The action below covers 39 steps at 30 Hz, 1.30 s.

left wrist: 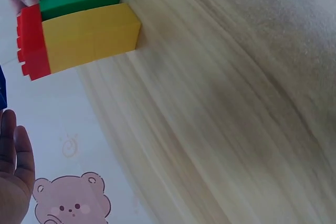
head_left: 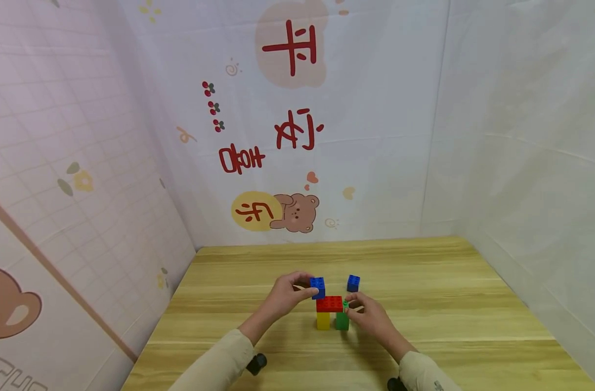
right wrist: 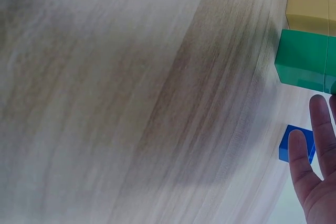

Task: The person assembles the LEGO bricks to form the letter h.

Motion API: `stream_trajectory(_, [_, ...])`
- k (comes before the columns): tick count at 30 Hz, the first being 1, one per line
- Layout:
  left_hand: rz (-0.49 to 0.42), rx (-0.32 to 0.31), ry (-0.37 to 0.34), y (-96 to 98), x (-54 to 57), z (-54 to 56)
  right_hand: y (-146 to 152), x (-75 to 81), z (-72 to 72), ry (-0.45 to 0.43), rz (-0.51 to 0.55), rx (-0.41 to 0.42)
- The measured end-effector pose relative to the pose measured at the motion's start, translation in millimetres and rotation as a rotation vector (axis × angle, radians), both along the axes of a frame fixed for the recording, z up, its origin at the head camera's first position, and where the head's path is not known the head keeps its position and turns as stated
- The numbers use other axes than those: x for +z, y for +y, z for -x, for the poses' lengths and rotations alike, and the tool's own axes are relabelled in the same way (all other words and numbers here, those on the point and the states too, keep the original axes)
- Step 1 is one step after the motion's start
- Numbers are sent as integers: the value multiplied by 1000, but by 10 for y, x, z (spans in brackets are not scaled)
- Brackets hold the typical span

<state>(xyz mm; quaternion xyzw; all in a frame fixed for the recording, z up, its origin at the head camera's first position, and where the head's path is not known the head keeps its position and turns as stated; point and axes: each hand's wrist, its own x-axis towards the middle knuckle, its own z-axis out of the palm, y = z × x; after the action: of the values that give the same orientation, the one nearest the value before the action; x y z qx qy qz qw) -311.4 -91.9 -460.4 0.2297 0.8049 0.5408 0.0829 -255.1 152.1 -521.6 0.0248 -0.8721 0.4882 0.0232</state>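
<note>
My left hand (head_left: 286, 296) pinches a blue building block (head_left: 317, 288) between thumb and fingers, over the left end of a red block (head_left: 329, 303). The red block lies across a yellow column (head_left: 323, 320) and a green column (head_left: 342, 321), with a gap between them. At the right end, my right hand (head_left: 372, 316) has its thumb and index finger on either side of the green column's top, where a stud shows. In the left wrist view, only an edge of the blue block (left wrist: 2, 90) appears. The right thumb and fingertips are partly cut off in the right wrist view.
A second blue block (head_left: 353, 283) stands on the wooden table (head_left: 229, 282), behind the right hand. Printed white cloth (head_left: 375, 136) hangs at the back and on both sides. Dark objects (head_left: 256, 364) sit at the wrists near the sleeves.
</note>
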Motion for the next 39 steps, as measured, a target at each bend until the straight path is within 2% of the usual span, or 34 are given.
stream_trajectory(11, [32,-17,-27,50,-147,-10,3,-8,6,-2,4,0])
stream_trajectory(19, [16,-28,-51,38,-118,-62,-19,2,-3,-23,2,-20])
stream_trajectory(27, [71,-35,-37,16,-136,-34,-34,25,-19,-32,-21,-26])
stream_trajectory(33, [103,-42,-11,41,-91,-50,-38,48,-24,-44,-27,-29])
stream_trajectory(39, [67,-24,5,45,-158,-77,-49,58,-4,-38,-15,-33])
